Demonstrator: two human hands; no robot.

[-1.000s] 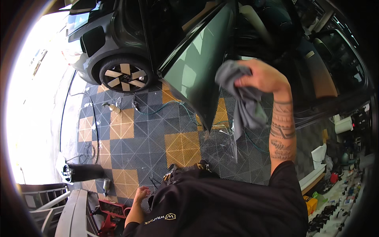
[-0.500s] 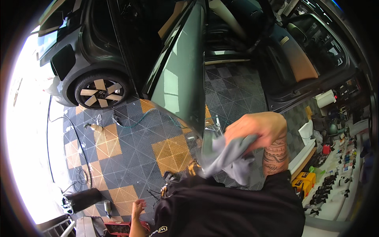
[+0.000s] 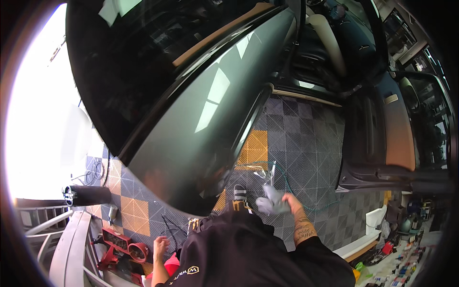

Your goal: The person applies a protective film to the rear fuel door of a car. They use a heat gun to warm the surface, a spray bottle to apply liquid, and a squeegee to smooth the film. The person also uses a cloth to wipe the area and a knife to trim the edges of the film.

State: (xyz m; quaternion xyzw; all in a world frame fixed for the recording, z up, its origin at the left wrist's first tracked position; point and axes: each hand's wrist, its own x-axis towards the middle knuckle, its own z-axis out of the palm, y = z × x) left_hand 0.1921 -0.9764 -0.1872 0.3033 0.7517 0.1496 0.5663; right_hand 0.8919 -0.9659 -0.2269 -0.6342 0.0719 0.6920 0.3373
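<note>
A crumpled grey cloth (image 3: 273,200) hangs from my right hand (image 3: 292,203), whose fingers are closed round it. That hand is low, in front of my body and right of the door's lower edge. Directly ahead stands an open car door (image 3: 210,115) with a glossy grey-green outer panel that mirrors light patches; the cloth is apart from it. My left hand (image 3: 161,246) is down at my left side with its fingers loosely apart and nothing in it.
A second open door (image 3: 368,129) with a brown inner panel stands at the right. Patterned floor tiles (image 3: 306,138) lie between the doors, with a thin hose (image 3: 287,179) across them. Red equipment (image 3: 119,241) and a metal stand (image 3: 67,244) are at lower left; a cluttered bench (image 3: 392,268) is at lower right.
My right hand has dropped lower and farther from my view with the cloth still in it. The near door now fills more of the view, and the car's wheel has left it.
</note>
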